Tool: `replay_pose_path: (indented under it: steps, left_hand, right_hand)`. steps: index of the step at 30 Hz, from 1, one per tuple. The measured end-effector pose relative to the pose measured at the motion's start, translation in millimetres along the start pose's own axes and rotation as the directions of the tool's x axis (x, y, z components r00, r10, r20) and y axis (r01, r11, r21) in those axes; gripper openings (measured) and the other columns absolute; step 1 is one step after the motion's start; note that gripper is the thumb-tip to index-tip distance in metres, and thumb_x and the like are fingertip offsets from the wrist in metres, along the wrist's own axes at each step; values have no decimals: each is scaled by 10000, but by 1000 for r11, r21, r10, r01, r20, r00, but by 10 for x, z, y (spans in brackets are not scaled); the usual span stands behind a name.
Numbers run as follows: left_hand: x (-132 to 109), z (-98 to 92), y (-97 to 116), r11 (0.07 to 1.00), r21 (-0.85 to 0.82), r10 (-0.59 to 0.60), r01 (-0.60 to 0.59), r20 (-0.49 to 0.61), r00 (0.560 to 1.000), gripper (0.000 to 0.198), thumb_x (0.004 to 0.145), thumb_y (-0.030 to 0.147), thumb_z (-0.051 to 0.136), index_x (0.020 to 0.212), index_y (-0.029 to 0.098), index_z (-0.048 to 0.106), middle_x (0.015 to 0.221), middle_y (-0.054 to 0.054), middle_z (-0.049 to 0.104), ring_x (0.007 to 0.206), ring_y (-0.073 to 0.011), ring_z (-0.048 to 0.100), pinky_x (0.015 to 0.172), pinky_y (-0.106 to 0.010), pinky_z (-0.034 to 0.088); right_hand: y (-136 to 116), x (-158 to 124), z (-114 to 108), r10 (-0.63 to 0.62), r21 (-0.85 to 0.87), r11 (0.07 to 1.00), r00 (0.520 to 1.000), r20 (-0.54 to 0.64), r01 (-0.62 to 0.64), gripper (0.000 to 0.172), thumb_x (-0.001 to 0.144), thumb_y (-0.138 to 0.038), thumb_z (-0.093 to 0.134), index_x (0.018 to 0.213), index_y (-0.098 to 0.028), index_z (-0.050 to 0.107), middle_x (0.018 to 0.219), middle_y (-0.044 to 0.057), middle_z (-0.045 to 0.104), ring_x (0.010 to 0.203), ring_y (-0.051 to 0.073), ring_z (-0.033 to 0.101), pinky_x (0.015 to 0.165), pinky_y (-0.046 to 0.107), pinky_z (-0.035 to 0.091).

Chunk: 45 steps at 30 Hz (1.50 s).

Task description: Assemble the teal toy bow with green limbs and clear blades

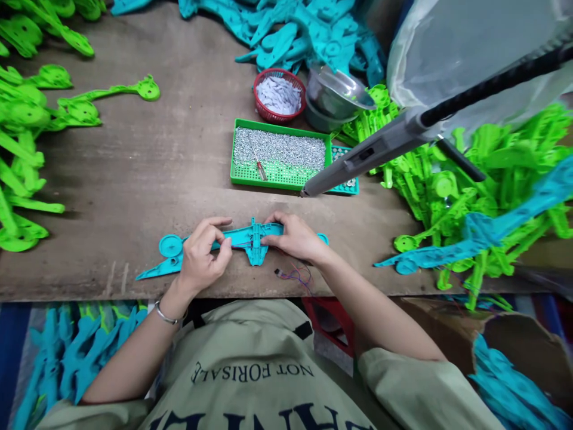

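Note:
A blue plastic shell part, long with a short crosspiece, lies on the table in front of me. My right hand grips it just right of the crosspiece, thumb on the near side and fingers over the far edge. Over its left half is my left hand, fingers curled and index finger raised. A thin dark wire runs along the part to the left thumb, which seems to pinch it; the exact contact is hidden. Loose red and blue wires with a small connector lie below my right wrist.
A grey screwdriver-like tool hangs from the upper right. Beyond the part are a green tray of screws with a small screwdriver, a red basket of white pieces and a metal bowl. Green parts pile left and right.

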<state>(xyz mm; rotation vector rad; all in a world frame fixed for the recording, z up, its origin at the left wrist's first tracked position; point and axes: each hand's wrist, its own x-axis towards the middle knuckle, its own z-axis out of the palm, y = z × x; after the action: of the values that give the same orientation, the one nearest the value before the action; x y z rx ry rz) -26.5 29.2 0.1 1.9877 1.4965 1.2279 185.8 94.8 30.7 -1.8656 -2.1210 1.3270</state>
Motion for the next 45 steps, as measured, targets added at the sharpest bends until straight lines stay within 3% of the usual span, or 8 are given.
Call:
replay_pose_path:
  steps: [17, 24, 29, 34, 36, 39, 43, 45]
  left_hand:
    - [-22, 0, -12, 997, 22, 76, -76, 24, 997, 167, 873, 156, 546, 734, 226, 485, 944, -80, 717, 1000, -226, 708, 793, -368, 568]
    - [-7, -10, 16, 999, 29, 11, -13, 69, 998, 142, 939, 213, 511, 799, 225, 498, 1067, -102, 713, 1055, -230, 688, 865, -395, 554]
    - [-9, -255, 76, 981, 176, 51, -82, 174, 984, 106, 968, 241, 509, 864, 222, 520, 1130, -118, 714, 1085, -247, 680, 919, -419, 524]
    - [-118, -654, 35, 959, 250, -135, 133, -12, 991, 97, 961, 283, 526, 886, 223, 540, 1080, -95, 745, 1000, -229, 719, 875, -391, 556]
    - [-178, -753, 0, 915, 239, -289, 325, -172, 942, 136, 959, 335, 531, 896, 215, 547, 1071, -92, 753, 950, -231, 733, 843, -401, 579]
    - [-239, -772, -47, 829, 76, -490, 553, -376, 786, 226, 943, 435, 526, 896, 217, 492, 991, -83, 760, 765, -219, 743, 703, -405, 617]
    - [-249, -660, -74, 756, -236, -652, 611, -356, 669, 346, 891, 515, 559, 894, 249, 339, 933, -41, 727, 576, -176, 707, 558, -376, 624]
    - [-240, -618, -82, 738, -254, -673, 625, -340, 657, 342, 899, 504, 553, 899, 251, 323, 930, -28, 710, 576, -161, 704, 565, -369, 633]
  right_hand:
    - [-96, 27, 8, 84, -62, 995, 996, 34, -82, 233, 646, -222, 774, 775, -204, 582, 671, -27, 587, 643, 150, 524, 576, 258, 328]
    - [5, -27, 15, -108, -69, 992, 994, -14, 107, 282, 719, -200, 688, 990, -194, 610, 851, 15, 669, 739, 171, 577, 659, 269, 380]
    - [198, 55, -71, -138, 80, 987, 990, 3, 138, 216, 689, -200, 718, 881, -179, 620, 832, -1, 663, 735, 152, 557, 679, 269, 396]
    - [267, 96, -79, -122, 166, 979, 992, 18, 117, 201, 685, -178, 724, 862, -169, 629, 806, -7, 654, 749, 153, 567, 685, 270, 414]
    - [261, 92, -69, -117, 157, 981, 993, 18, 113, 202, 688, -171, 731, 868, -168, 638, 827, 2, 668, 765, 160, 582, 706, 280, 430]
    - [235, 24, -72, -187, 128, 973, 981, -61, 193, 227, 712, -148, 709, 932, -169, 659, 942, 38, 701, 844, 185, 617, 786, 314, 461]
    - [178, -264, -121, -293, -12, 952, 899, -326, 306, 175, 810, -154, 602, 973, -183, 657, 1012, 71, 706, 923, 215, 622, 848, 359, 448]
    - [153, -460, -131, -293, -134, 955, 912, -287, 265, 90, 840, -222, 622, 912, -192, 666, 930, 65, 718, 895, 235, 615, 834, 380, 414]
